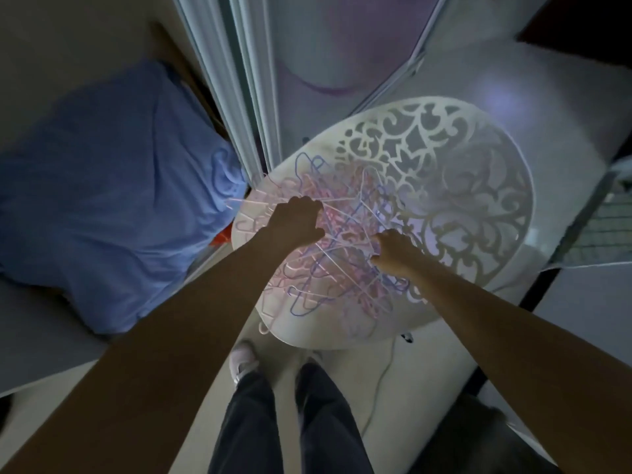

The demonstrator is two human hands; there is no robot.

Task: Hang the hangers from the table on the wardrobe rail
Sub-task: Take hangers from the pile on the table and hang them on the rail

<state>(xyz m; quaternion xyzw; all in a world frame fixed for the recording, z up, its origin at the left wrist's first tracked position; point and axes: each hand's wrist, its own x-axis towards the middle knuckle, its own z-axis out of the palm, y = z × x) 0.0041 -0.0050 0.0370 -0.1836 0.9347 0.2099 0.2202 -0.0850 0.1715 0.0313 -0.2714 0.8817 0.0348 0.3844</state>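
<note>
A tangled pile of several thin pink, white and purple hangers [328,268] lies on the left half of a round white table [478,186] with a cut-out scroll pattern. My left hand [297,220] rests palm down on the far left part of the pile, fingers curled into the hangers. My right hand [393,251] presses on the pile's right side, fingers bent around hanger wires. The picture is dim and blurred, so which single hanger each hand holds cannot be told. No wardrobe rail shows.
A bed with a blue cover [113,206] lies to the left. White sliding door frames [246,80] rise behind the table. A thin cable [379,381] trails on the pale floor by my feet [242,360]. A wire rack [602,234] stands at the right edge.
</note>
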